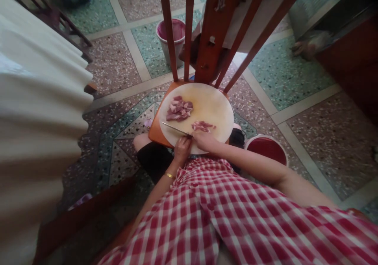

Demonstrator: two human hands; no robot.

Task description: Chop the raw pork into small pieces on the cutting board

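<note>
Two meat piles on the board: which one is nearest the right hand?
The smaller pile, just beyond the right hand. The larger pile lies further left, on the far side of the knife blade.

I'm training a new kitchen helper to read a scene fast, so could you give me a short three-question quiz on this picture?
1. Fill in: the round cutting board lies on the seat of a wooden ____.
2. True or false: the right hand touches the meat strip beside the blade.
3. Where is the knife? A) gripped in the left hand; B) lying on the floor; C) standing in a bucket.

Key: 1. chair. 2. True. 3. A.
</note>
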